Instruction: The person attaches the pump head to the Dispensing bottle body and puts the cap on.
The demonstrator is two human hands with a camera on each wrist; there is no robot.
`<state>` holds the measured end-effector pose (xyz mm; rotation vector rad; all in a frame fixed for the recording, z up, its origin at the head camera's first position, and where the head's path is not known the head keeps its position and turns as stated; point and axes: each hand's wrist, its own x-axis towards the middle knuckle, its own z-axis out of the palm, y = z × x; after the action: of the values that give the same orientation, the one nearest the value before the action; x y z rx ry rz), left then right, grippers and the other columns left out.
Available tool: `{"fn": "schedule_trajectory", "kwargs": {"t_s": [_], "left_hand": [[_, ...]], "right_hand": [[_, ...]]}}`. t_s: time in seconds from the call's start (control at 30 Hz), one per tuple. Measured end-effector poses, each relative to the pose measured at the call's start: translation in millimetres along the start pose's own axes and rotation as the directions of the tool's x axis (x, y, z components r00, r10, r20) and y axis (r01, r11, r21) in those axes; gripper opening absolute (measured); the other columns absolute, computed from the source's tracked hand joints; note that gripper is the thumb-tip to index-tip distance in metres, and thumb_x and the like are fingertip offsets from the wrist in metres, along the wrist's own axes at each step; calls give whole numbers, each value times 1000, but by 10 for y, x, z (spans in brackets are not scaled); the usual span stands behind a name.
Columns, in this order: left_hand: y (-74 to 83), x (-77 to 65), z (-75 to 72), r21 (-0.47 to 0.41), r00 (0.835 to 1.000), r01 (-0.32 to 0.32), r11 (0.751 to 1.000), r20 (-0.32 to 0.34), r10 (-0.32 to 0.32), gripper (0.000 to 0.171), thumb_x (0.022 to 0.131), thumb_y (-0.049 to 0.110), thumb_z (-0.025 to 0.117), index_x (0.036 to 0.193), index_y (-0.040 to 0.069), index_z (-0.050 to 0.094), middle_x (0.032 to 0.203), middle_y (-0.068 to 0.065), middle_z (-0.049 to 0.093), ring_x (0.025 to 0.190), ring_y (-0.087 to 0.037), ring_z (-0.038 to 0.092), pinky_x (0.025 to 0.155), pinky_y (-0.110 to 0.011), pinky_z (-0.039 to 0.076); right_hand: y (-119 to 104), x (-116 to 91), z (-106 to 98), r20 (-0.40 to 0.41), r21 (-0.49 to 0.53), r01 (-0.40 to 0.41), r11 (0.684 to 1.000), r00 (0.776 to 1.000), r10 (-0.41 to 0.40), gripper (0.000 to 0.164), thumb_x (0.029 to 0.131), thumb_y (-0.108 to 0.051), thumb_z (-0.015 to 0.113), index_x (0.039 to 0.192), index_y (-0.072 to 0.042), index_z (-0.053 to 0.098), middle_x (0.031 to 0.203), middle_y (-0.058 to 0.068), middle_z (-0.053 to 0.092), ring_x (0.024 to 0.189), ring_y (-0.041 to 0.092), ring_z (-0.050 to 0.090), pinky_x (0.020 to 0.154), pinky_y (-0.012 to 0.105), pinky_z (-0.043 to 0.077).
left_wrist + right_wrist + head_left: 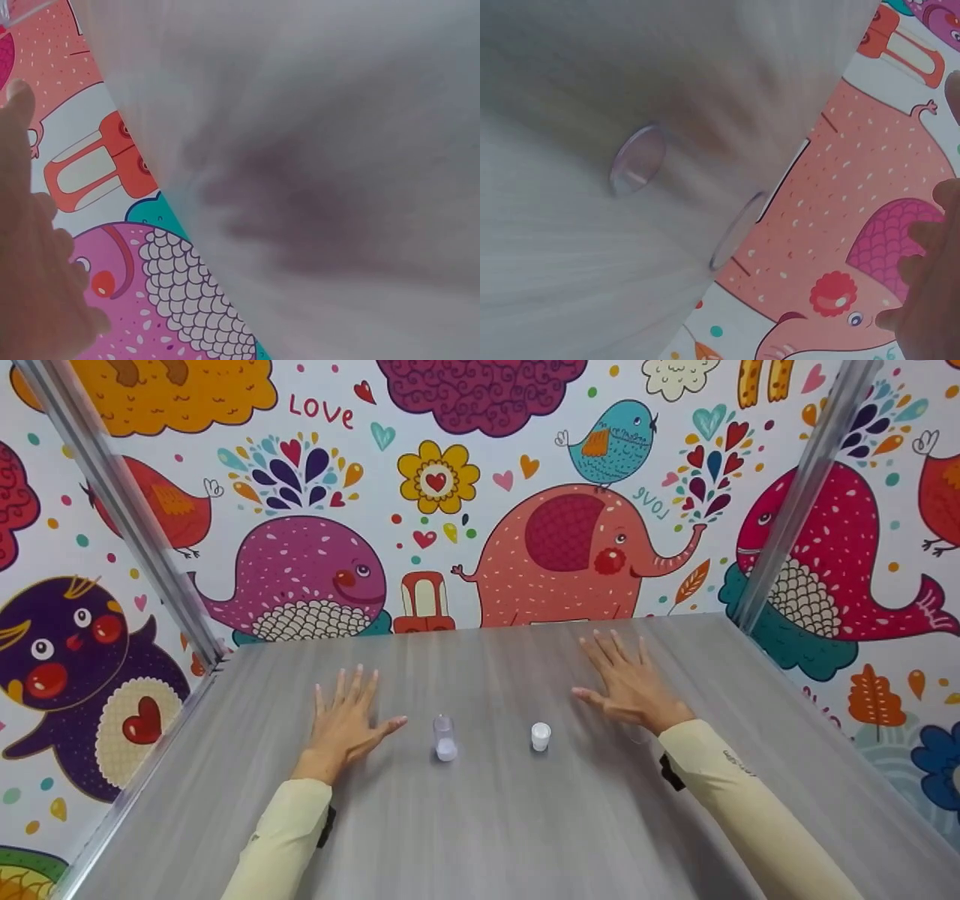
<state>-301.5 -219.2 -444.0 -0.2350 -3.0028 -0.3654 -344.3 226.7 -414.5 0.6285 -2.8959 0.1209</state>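
Observation:
My left hand (345, 727) is held over the left side of the table, palm down, fingers spread and straight, holding nothing. On the right, my right hand (630, 686) is spread the same way and also holds nothing. Between them stands a small clear container (444, 731) with a whitish bottom, nearest the left thumb. A small white cup-like piece (540, 736) is to its right. Beside the right wrist, a clear rounded object (640, 736) shows faintly, partly hidden; the right wrist view shows two clear oval rims (639, 161) there.
The grey wood-grain table (487, 825) is bounded by walls printed with cartoon animals (570, 555). Metal posts stand at the back left (139, 517) and back right (795, 502) corners. Hand shadows fall on the tabletop.

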Motion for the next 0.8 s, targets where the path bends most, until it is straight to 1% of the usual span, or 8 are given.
{"fn": "schedule_trajectory", "kwargs": {"t_s": [0.07,0.13,0.27,0.4,0.5,0.7,0.8], "left_hand": [[13,-2,-1,1,1000,-5,1000,2,5,95,91,66,52,160,10,17,168,-18,10,155,-45,2,118,-71,-7],[24,-6,-5,8,1000,-7,1000,7,7,97,90,69,50,160,11,15,169,-17,8,155,-45,1,118,-70,-6],[39,-29,-6,12,1000,-7,1000,25,6,103,87,76,47,161,13,13,169,-16,5,155,-44,-2,118,-70,-8],[54,-54,4,-1,1000,-9,1000,24,9,102,87,73,52,161,12,16,169,-16,8,155,-44,-3,118,-69,-10],[66,-70,16,-2,1000,-16,1000,18,16,101,88,71,54,160,12,17,169,-16,10,155,-44,-2,118,-69,-10],[113,-104,27,-28,999,-30,999,32,31,106,84,78,50,161,12,16,169,-15,9,155,-44,0,118,-70,-9],[138,-125,38,-50,999,-33,998,33,35,105,84,77,51,160,13,18,169,-15,10,155,-45,1,118,-70,-9]], "right_hand": [[-29,3,-6,0,-3,12,1000,1000,-12,92,92,-68,47,162,-17,14,168,16,16,154,44,12,120,70,0],[-55,5,-5,-4,-3,27,1000,1000,-27,92,92,-67,48,162,-17,13,169,15,15,154,43,12,120,69,0],[-115,-2,15,-6,34,59,998,998,-59,90,94,-63,50,161,-16,14,169,14,14,155,41,11,122,65,1],[-185,-15,27,-4,64,78,995,997,-78,90,94,-64,49,161,-15,15,169,12,14,156,38,12,124,61,7],[-223,-24,40,-2,79,87,993,996,-87,90,94,-65,48,161,-15,16,169,11,15,156,37,12,124,60,8],[-281,-44,52,1,95,102,990,995,-102,90,93,-66,49,161,-16,17,170,10,14,156,36,13,125,58,10],[-316,-59,57,6,124,106,987,994,-107,91,92,-66,50,161,-17,18,170,9,15,156,35,14,125,56,14]]}}
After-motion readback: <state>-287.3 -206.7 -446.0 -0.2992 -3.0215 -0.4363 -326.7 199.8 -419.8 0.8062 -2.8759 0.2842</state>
